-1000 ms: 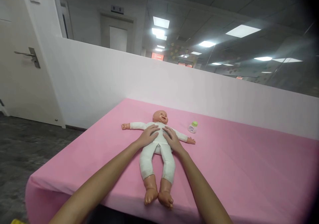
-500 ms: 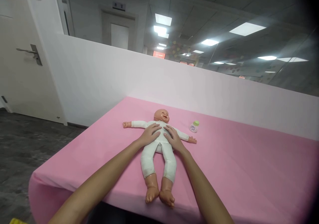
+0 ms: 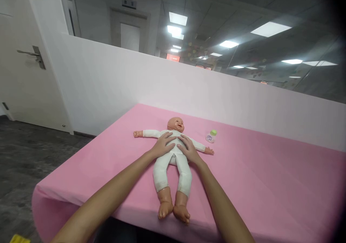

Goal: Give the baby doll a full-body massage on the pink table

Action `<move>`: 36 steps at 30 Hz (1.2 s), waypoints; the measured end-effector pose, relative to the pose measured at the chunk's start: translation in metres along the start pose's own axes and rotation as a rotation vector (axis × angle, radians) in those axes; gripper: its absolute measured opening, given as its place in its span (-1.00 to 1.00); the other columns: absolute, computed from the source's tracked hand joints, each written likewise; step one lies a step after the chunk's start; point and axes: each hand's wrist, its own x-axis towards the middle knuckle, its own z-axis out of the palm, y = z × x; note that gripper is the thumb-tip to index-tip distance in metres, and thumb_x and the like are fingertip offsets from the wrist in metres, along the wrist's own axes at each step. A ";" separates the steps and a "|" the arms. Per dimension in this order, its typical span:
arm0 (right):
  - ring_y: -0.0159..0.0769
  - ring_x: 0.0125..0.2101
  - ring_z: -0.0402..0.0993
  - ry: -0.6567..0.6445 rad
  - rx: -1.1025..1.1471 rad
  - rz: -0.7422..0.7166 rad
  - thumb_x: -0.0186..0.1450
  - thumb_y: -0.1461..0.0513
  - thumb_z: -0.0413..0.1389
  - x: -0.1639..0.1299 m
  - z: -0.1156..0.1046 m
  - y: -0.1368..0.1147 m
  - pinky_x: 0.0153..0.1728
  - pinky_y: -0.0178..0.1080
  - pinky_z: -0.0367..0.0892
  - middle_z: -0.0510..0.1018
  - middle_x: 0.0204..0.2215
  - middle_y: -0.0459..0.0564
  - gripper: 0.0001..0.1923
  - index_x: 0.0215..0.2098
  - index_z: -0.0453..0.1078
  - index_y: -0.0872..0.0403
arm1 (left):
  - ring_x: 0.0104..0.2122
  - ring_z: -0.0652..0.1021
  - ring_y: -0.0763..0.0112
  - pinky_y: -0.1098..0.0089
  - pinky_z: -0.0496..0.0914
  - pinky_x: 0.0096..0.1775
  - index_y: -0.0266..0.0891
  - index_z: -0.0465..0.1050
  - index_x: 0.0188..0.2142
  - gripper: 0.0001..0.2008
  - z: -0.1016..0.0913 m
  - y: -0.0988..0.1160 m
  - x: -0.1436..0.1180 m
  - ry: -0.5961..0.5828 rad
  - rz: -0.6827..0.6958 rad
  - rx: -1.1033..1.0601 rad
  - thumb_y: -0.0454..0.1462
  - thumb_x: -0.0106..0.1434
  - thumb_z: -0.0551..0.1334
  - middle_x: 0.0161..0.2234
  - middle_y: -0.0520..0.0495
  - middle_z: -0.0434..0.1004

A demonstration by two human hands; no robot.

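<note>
On its back lies a baby doll (image 3: 161, 171) with a white cloth body and plastic head, hands and feet. Its head points away from me, its arms stretch out sideways and its feet lie towards me. My left hand (image 3: 163, 145) rests flat on the left side of its torso, fingers apart. Against the right side of the torso, my right hand (image 3: 188, 148) also lies with spread fingers. The fingertips of both hands come close together over the chest. Neither hand grasps anything.
A pink cloth (image 3: 259, 185) covers the table. Beyond the doll's right-hand arm stands a small clear bottle (image 3: 210, 138) with a green cap. A low white wall (image 3: 108, 73) borders the table's far side. At the left is a door (image 3: 29, 88); something yellow (image 3: 19, 239) shows at the bottom left.
The view has shifted very slightly. My hands stay on the doll's torso, with the fingers a little moved; the doll and bottle lie as before.
</note>
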 end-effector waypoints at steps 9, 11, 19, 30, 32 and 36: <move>-0.07 0.37 0.12 0.013 -0.012 -0.011 0.42 -0.06 0.06 0.001 0.001 0.001 0.40 0.12 0.00 0.28 0.34 0.03 -0.51 0.25 0.37 -0.14 | 0.21 0.39 0.08 0.04 0.23 0.30 -0.10 0.54 0.13 -0.58 -0.006 0.007 0.002 0.019 0.018 -0.033 -0.17 0.27 0.30 0.15 -0.16 0.43; -0.06 0.38 0.10 0.005 -0.009 -0.009 0.39 -0.07 0.11 0.000 0.000 0.001 0.40 0.13 0.00 0.26 0.35 0.01 -0.49 0.25 0.36 -0.16 | 0.10 0.46 0.12 0.06 0.30 0.25 -0.11 0.58 0.05 -0.64 -0.007 0.011 0.002 0.048 0.024 -0.040 -0.23 0.26 0.28 0.02 -0.13 0.48; -0.06 0.38 0.10 0.008 0.016 0.024 0.36 -0.08 0.14 -0.001 -0.001 -0.004 0.40 0.12 0.02 0.26 0.35 -0.02 -0.49 0.24 0.38 -0.19 | 0.08 0.46 0.12 0.07 0.32 0.21 -0.09 0.59 0.03 -0.65 -0.008 0.015 0.001 0.083 0.029 -0.042 -0.16 0.25 0.32 -0.02 -0.13 0.48; -0.08 0.26 0.28 0.016 0.035 -0.018 0.33 -0.04 0.20 -0.001 -0.004 -0.010 0.33 0.02 0.18 0.36 0.18 0.02 -0.53 0.18 0.43 -0.16 | -0.01 0.50 0.15 0.07 0.38 0.15 -0.13 0.61 -0.17 -0.82 -0.016 0.014 0.004 0.081 -0.017 -0.074 -0.19 0.26 0.28 -0.14 -0.10 0.52; -0.09 0.24 0.30 0.032 0.037 -0.021 0.35 -0.03 0.18 0.000 -0.003 -0.010 0.33 0.02 0.19 0.38 0.14 0.02 -0.56 0.16 0.44 -0.15 | 0.01 0.50 0.13 0.07 0.38 0.16 -0.13 0.61 -0.14 -0.80 -0.015 0.014 0.003 0.097 -0.008 -0.070 -0.18 0.27 0.29 -0.12 -0.12 0.53; -0.10 0.25 0.29 0.034 0.033 -0.022 0.36 -0.03 0.17 0.000 -0.002 -0.010 0.34 0.02 0.17 0.38 0.14 0.02 -0.57 0.17 0.43 -0.15 | 0.21 0.41 0.08 0.03 0.26 0.29 -0.10 0.54 0.10 -0.60 -0.008 0.008 0.000 0.071 0.013 -0.069 -0.11 0.29 0.30 0.15 -0.16 0.46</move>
